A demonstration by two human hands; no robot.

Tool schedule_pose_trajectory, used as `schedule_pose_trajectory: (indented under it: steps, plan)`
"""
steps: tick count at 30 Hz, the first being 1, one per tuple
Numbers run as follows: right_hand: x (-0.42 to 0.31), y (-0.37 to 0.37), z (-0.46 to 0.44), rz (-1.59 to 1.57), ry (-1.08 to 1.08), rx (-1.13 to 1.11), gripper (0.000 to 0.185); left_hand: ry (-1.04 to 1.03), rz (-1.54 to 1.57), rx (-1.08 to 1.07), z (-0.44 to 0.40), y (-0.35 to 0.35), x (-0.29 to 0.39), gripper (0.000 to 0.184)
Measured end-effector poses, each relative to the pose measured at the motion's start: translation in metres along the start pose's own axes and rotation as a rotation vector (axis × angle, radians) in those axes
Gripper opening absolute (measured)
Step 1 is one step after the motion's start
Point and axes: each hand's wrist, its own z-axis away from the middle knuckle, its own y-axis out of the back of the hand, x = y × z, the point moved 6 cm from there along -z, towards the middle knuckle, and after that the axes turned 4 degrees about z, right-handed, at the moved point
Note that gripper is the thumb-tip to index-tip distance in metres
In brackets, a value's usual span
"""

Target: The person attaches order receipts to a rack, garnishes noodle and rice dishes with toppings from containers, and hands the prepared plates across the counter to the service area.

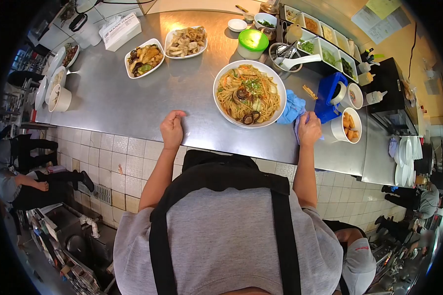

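Observation:
My left hand (172,129) rests by the front edge of the steel counter (118,93), its fingers curled in and nothing visible in them. My right hand (309,129) is closed on a lavender cloth (297,129), which shows at both sides of the fingers. Beside it lies a crumpled blue cloth (292,106), close against a large white bowl of noodles (250,93). The noodles are topped with chopped scallion, mushroom slices and cabbage. Just right of my right hand stands a white tub of fried pieces (348,126).
Two white dishes of food, one of stir-fry (144,59) and one of pale fried pieces (186,42), sit further back. A green-lidded tub (252,43), a utensil pot (285,58) and topping trays (325,44) line the back right. Several people stand around the kitchen.

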Motion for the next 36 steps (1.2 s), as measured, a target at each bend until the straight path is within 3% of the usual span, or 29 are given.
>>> schedule_pose_trajectory:
  steps: [6, 9, 12, 15, 22, 36]
  plan:
    - [0.000, 0.003, 0.001, -0.050, -0.052, -0.015, 0.014, -0.033, -0.108, 0.049, -0.003, -0.005, 0.005, 0.017]
    - [-0.008, 0.016, 0.001, -0.137, 0.056, 0.141, 0.021, 0.013, -0.014, -0.111, -0.006, -0.032, -0.005, 0.019]
    - [-0.020, 0.018, 0.000, -0.154, 0.180, 0.026, 0.034, 0.511, 0.443, -0.344, -0.001, -0.074, 0.017, 0.027]
    - [-0.018, 0.010, 0.001, -0.177, 0.290, -0.010, 0.040, 0.783, 0.611, -0.491, 0.006, -0.100, 0.058, 0.035]
    - [-0.011, 0.000, -0.001, -0.223, 0.253, -0.016, 0.031, 0.739, 0.770, -0.456, 0.010, -0.119, 0.039, 0.034]
    - [-0.013, -0.005, -0.007, -0.215, 0.262, -0.031, 0.028, 0.558, 0.710, -0.359, 0.027, -0.105, 0.049, 0.044]
